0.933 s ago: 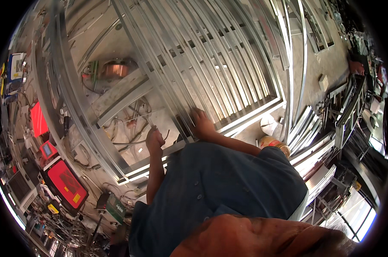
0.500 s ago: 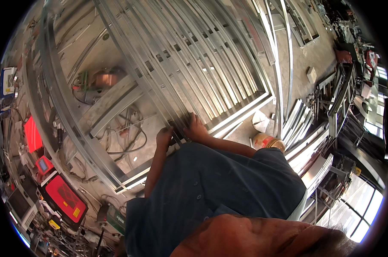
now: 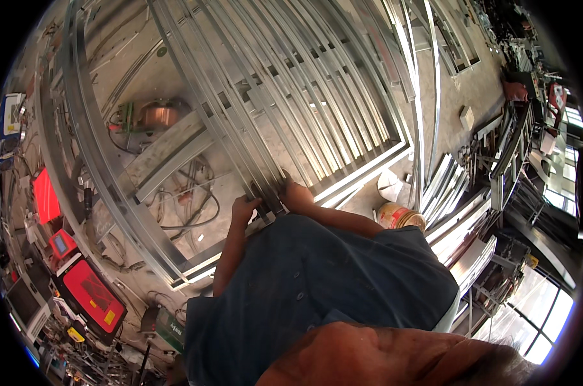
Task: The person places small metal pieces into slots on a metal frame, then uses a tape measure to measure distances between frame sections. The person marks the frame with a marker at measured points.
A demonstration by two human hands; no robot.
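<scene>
A large frame of grey metal profiles (image 3: 391, 154) lies before me, with several long slotted metal bars running across it. My left hand (image 3: 244, 210) is closed at the near end of one long metal bar (image 3: 230, 138), its thumb against the metal. Just to its right, my right hand (image 3: 296, 195) is closed around the same group of bar ends, fingers partly hidden behind the metal. The bar ends meet the frame's near edge, close to my blue shirt. Which bar each hand grips is hard to make out.
A copper-coloured coil (image 3: 157, 116) and loose cables (image 3: 195, 193) lie within the frame's left part. Red-topped equipment (image 3: 92, 297) stands at lower left. On the right are a round tub (image 3: 400, 216), stacked metal profiles (image 3: 447, 186) and a pale block (image 3: 466, 117).
My right hand, blurred before, is now steadier and slightly lower, its fingers drawn in at the bar. The left hand stays at the bar ends. The view has shifted slightly.
</scene>
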